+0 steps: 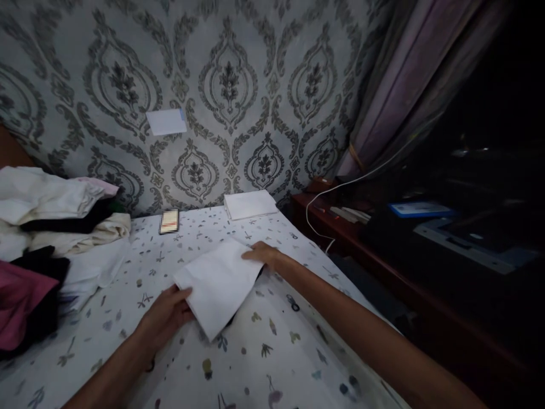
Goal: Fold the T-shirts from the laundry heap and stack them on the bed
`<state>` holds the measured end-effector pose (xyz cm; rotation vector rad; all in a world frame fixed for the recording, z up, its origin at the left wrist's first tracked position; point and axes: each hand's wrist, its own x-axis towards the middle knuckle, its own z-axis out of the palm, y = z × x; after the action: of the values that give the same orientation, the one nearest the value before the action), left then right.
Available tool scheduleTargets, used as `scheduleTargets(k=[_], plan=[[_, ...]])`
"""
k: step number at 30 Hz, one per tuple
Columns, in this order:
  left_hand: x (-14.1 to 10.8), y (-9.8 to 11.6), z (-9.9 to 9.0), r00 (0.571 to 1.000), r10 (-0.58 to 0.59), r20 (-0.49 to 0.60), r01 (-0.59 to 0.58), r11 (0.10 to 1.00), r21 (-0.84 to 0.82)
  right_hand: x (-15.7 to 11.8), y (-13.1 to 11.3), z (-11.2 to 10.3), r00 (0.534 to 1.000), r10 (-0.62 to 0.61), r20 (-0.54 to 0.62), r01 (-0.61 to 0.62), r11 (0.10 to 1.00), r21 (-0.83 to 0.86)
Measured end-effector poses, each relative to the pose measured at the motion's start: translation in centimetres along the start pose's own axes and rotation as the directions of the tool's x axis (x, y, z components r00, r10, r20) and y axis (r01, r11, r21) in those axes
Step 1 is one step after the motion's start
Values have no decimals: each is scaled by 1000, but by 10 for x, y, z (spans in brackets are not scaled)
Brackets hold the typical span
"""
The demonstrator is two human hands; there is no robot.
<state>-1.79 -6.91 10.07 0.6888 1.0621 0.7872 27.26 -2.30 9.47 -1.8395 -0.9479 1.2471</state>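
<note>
A folded white cloth (223,278) lies at a slant just above the patterned bed sheet, in the middle of the view. My left hand (172,309) grips its left edge, thumb on top and fingers underneath. At the far right corner my right hand (261,254) pinches the same cloth, its fingers partly hidden beneath. Something dark shows under the cloth's lower right edge; I cannot make out what it is. Farther back, near the wall, rests another folded white cloth (250,204).
A heap of clothes (51,199), white, black and pink, covers the bed's left side. A phone (169,221) lies near the wall. Along the right runs a dark red wooden desk (313,210) with a white cable (336,186) hanging over its edge. A curtain (395,85) hangs above.
</note>
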Motion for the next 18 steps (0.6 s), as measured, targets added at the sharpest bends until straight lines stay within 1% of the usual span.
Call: scheduleTargets(k=[1, 3, 6, 7, 9, 11, 12, 15, 17, 18], plan=[[-1, -1, 2, 1000, -10, 11, 10, 1000, 18, -2, -1, -1, 1000, -6, 20, 6, 1000, 15], [4, 2, 6, 1000, 8, 24, -9, 998, 58, -7, -2, -5, 997, -48, 56, 44, 997, 66], [27, 19, 22, 995, 89, 49, -95, 987, 132, -9, -3, -22, 985, -162, 67, 147, 972, 183], [38, 27, 31, 990, 124, 68, -133, 979, 154, -6, -5, -31, 978, -204, 41, 190, 957, 217], [66, 45, 54, 973, 189, 130, -212, 958, 192, 5, -9, -52, 956, -285, -67, 292, 923, 250], [100, 65, 83, 951, 244, 190, -284, 932, 224, 24, -17, -75, 917, -342, -203, 384, 894, 229], [118, 76, 98, 942, 268, 201, -314, 916, 250, 36, -23, -87, 893, -362, -267, 420, 883, 210], [173, 105, 146, 914, 366, 177, -406, 851, 332, 78, -40, -116, 830, -387, -401, 475, 868, 147], [211, 119, 171, 892, 421, 162, -451, 821, 350, 111, -50, -129, 785, -398, -475, 496, 863, 98], [230, 123, 181, 886, 439, 153, -464, 813, 353, 128, -53, -132, 766, -399, -504, 498, 864, 73]])
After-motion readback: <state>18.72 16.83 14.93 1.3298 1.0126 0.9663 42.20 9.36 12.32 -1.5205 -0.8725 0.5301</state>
